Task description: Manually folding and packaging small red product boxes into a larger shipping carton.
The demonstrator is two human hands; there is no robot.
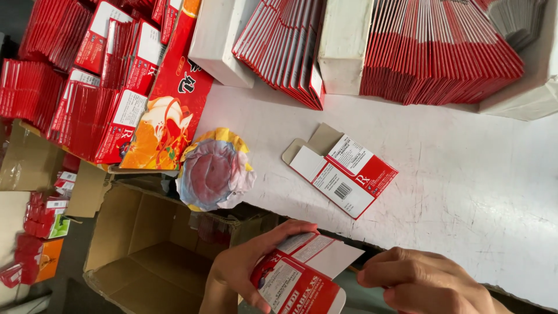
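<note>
Head camera view, looking down at a white worktable (465, 192). Low in the picture, the left hand (244, 273) curls around a small red and white folding carton (302, 273), thumb on its printed face, fingers wrapped behind it. The right hand (430, 285) is loosely closed with its fingertips pinching the edge of the carton's white end flap. The carton sits between both hands, just above an open brown cardboard box (145, 256). It looks light, thin and easily creased, so it is probably best held by its side edges rather than squeezed on its flat faces. A second flattened carton (343, 171) lies alone on the table. Rows of flat red cartons (442, 52) stand along the far edge, beside a crumpled wrapper (215, 171).
</note>
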